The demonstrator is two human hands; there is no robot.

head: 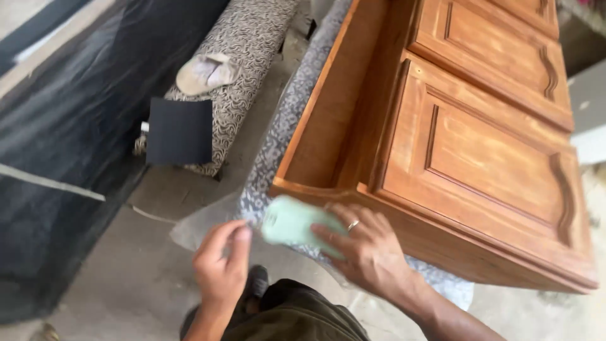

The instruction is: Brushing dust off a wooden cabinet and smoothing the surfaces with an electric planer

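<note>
Right hand [366, 246] gripping pale green sanding sheet [291, 221] against near corner of orange-brown wooden panelled cabinet [480, 145] — left hand [221, 265] just beside it, fingers loosely curled, holding nothing, black sandpaper sheet [180, 131] on patterned cushion [243, 57] edge.

Two hands [221, 265] [366, 246], one green sheet [290, 221], one wooden cabinet [454, 145] with two panelled doors [492, 158] [499, 44], one black sheet [180, 131].
</note>
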